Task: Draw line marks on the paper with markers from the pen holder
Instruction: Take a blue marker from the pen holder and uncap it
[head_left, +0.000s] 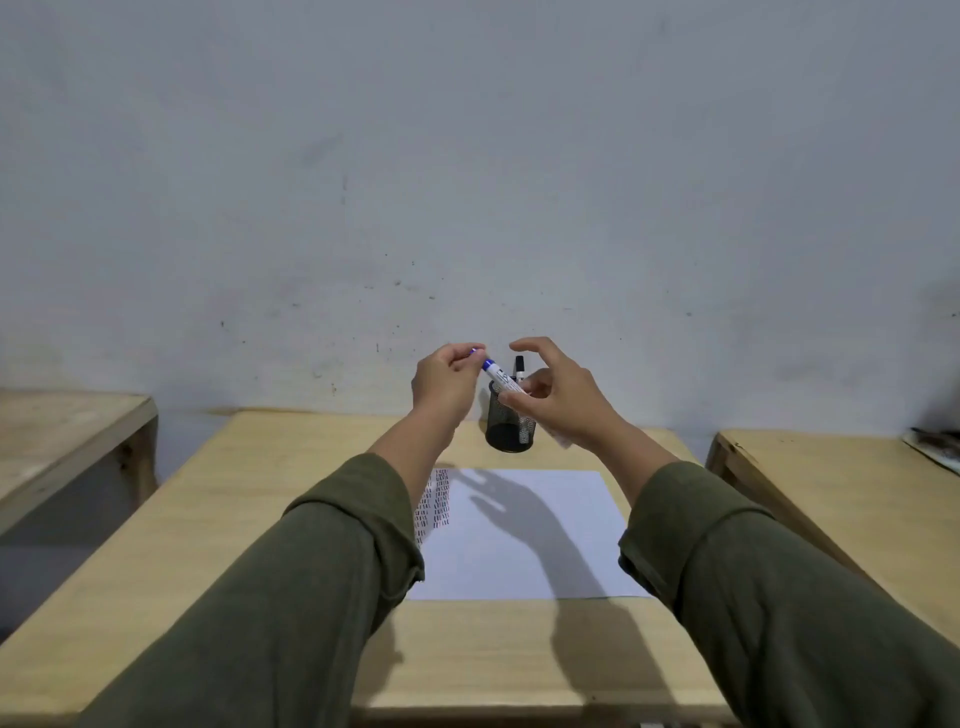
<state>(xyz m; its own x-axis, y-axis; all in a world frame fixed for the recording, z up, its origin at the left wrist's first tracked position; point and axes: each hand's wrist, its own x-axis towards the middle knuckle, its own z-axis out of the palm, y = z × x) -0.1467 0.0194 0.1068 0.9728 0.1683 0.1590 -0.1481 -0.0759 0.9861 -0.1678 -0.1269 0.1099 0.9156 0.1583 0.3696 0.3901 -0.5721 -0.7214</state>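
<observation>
A white marker with a blue cap (500, 378) is held in the air above the black mesh pen holder (509, 426). My left hand (445, 383) pinches the blue cap end. My right hand (558, 397) grips the white barrel with thumb and fingers. A black-capped marker (519, 367) stands in the holder behind the held one. The white paper (524, 535) lies on the wooden desk below my hands, with rows of short line marks (435, 504) at its upper left, partly hidden by my left forearm.
The wooden desk (291, 519) stands against a grey wall (467, 182). Another wooden table (67, 431) is at the left and a third (841, 499) at the right, with some papers (935, 447) at its far edge. Gaps separate the desks.
</observation>
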